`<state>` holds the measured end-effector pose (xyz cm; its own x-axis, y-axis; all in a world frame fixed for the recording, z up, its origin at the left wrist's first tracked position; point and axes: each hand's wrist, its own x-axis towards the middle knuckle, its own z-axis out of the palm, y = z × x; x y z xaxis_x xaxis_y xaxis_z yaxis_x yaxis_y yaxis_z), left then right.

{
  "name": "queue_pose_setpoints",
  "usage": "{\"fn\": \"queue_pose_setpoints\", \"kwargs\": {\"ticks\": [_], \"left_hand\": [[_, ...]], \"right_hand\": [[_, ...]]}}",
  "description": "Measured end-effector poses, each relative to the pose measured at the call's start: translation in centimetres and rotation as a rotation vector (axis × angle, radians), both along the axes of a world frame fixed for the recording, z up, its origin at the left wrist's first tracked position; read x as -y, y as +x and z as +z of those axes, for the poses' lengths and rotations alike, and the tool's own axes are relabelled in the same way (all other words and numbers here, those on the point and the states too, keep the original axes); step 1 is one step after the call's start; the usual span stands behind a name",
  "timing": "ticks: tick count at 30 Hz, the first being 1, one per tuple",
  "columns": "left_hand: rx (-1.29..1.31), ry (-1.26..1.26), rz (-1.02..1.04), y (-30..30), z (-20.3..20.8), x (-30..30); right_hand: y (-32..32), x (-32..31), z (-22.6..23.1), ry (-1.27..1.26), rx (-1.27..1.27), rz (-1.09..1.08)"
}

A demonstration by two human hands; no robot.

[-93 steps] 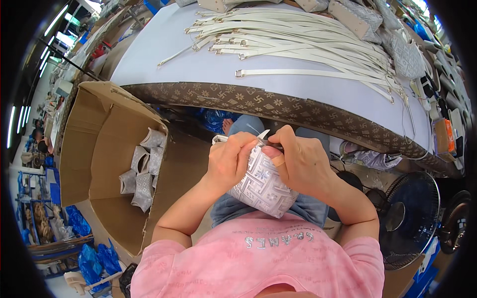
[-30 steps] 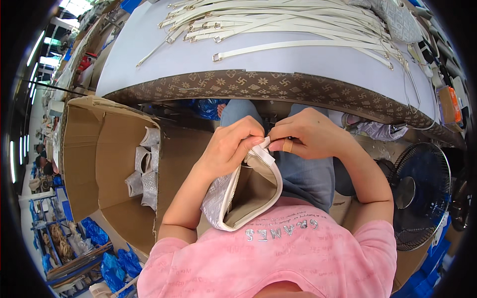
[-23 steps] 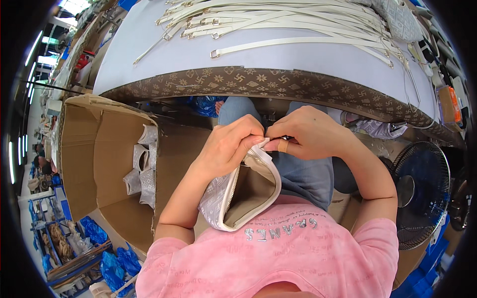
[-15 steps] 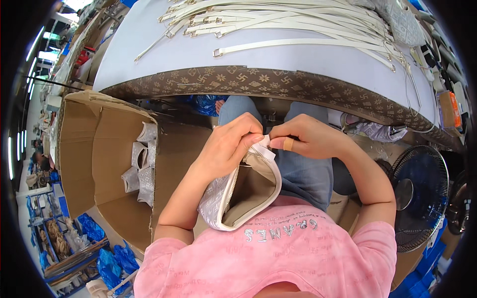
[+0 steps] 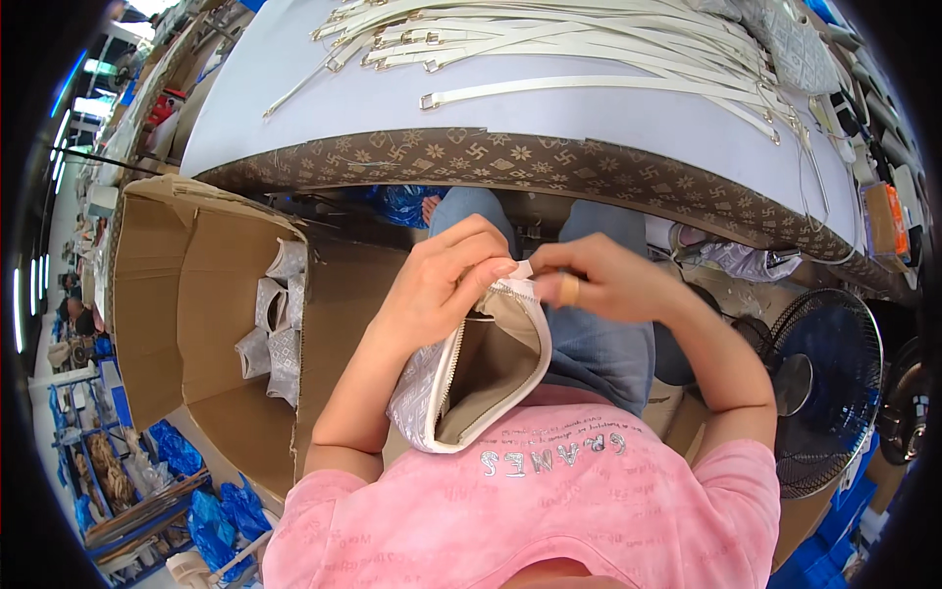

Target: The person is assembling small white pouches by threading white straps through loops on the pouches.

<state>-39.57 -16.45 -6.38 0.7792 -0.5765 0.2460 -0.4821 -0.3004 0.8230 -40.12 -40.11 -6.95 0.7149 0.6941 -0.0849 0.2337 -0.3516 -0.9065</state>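
The bare left hand (image 5: 440, 280) is closed in a pinch, thumb pressed toward curled fingers, back of the hand upward; the bare right hand (image 5: 601, 280), blurred, is just beside it, fingers bent, a narrow tan strip (image 5: 568, 290) around one digit; the bare left forearm (image 5: 365, 385) and bare right forearm (image 5: 718, 351) slant inward from bent elbows.

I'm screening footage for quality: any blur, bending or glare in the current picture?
Head view: right hand motion-blurred, left hand and bag sharper; head view: the table's patterned edge curves, corners fall black; head view: the ceiling lights at far left look blown out.
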Motion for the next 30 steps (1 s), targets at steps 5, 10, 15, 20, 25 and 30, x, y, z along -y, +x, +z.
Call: {"fn": "queue_pose_setpoints", "kwargs": {"ticks": [5, 10, 15, 20, 25, 30], "left_hand": [[0.010, 0.082, -0.015, 0.7, 0.0, -0.5], [0.017, 0.311, -0.103, 0.9, 0.3, -0.3], [-0.023, 0.230, -0.043, 0.1, -0.6, -0.5], [0.124, 0.339, -0.001, -0.5, -0.3, 0.0], [-0.018, 0.252, -0.002, -0.7, -1.4, 0.0], [-0.435, 0.019, 0.020, -0.7, -3.0, -0.2]], "right_hand": [[-3.8, -1.8, -2.7, 0.278, -0.298, -0.248], [-4.4, -2.3, -5.2, 0.421, -0.364, -0.369], [-4.9, -2.2, -6.2, 0.490, -0.453, -0.387], [-4.6, -1.8, -6.3, 0.441, -0.483, -0.384], [-4.7, -1.5, -6.5, 0.383, -0.401, -0.347], [-4.3, -0.7, -5.3, 0.148, -0.146, -0.237]]}}
